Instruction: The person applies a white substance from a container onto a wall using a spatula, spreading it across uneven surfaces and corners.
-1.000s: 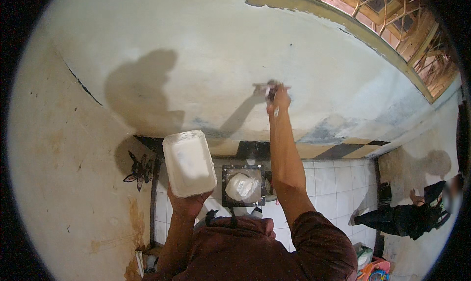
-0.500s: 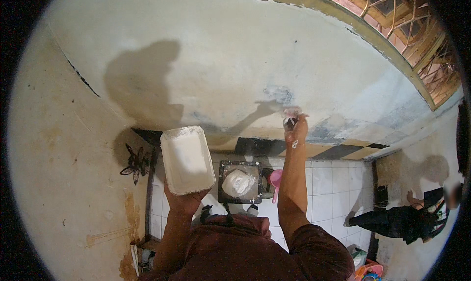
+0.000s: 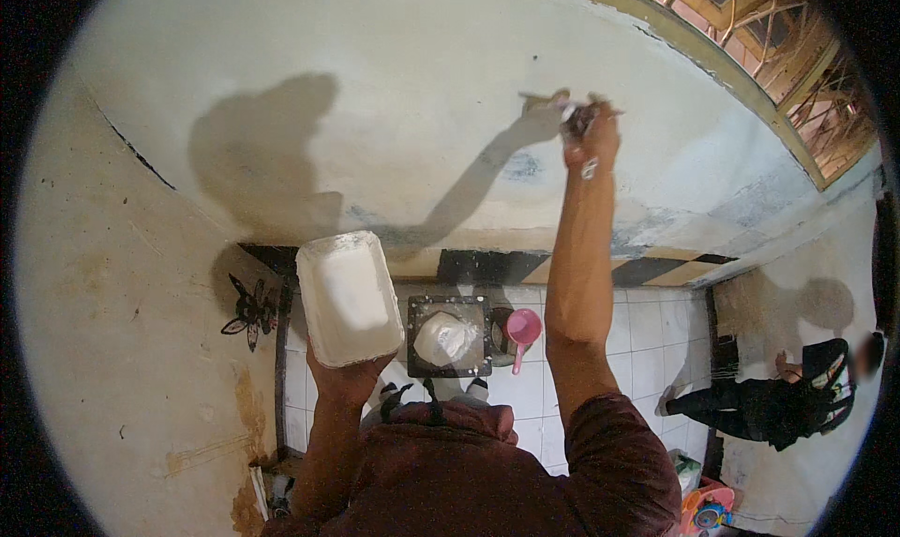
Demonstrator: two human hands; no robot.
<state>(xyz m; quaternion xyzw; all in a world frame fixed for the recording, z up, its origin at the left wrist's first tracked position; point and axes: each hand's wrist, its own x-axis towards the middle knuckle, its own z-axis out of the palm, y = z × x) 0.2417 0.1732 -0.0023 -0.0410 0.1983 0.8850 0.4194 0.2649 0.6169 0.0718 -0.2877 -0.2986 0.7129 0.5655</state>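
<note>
My left hand supports a white rectangular tub from below, its fingers mostly hidden under it. The tub's rim is crusted, and smooth white paste lies inside. My right hand is raised to the wall, closed around what looks like a putty knife with a dark part and a pale edge. Motion blurs that tool, and I cannot tell whether it touches the wall. White smears mark my right wrist. Beside the tool the wall is whitish, with grey-blue patches lower down.
Below, a white bag sits on a dark square stand. A pink dipper lies to its right over white floor tiles. A barred window is at upper right. Another person is at far right.
My right hand has moved up the wall and slightly right with the tool, its arm more stretched out. My left hand still holds the tub in nearly the same place.
</note>
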